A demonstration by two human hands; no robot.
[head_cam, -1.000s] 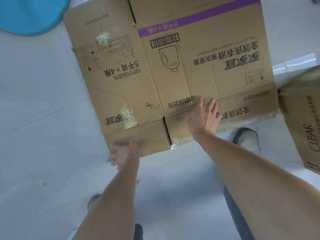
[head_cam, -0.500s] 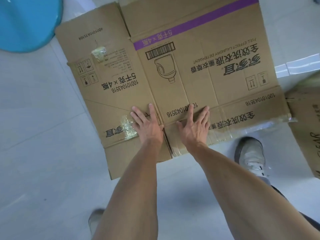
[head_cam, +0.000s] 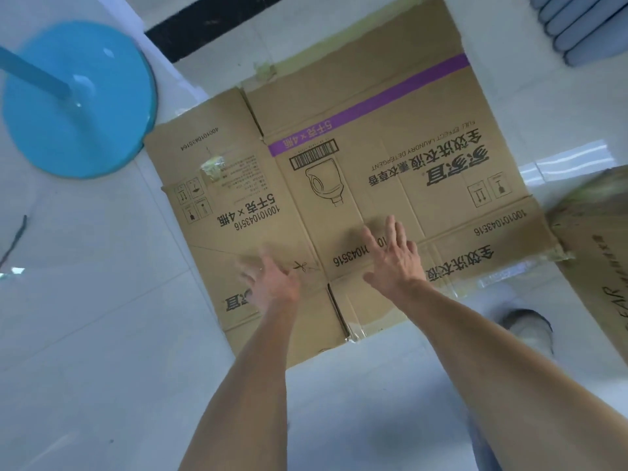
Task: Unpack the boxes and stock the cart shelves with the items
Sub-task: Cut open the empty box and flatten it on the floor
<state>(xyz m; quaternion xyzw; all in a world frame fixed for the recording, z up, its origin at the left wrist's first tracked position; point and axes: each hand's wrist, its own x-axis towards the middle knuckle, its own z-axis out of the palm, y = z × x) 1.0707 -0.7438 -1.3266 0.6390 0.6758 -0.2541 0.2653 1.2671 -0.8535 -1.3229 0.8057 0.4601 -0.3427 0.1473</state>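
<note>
Flattened cardboard box (head_cam: 356,185) lies on the white floor (head_cam: 85,300) under my two hands. My right hand (head_cam: 394,260) presses it with straight fingers; my left hand (head_cam: 272,283), blurred, is spread open over it. Another box (head_cam: 598,253) lies at right.

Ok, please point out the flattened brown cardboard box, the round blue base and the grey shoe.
Flattened brown cardboard box (head_cam: 390,107): head view, on its bare far panel above the purple stripe.
Round blue base (head_cam: 102,130): head view, on its glossy top surface.
Grey shoe (head_cam: 530,326): head view, on its toe.
</note>
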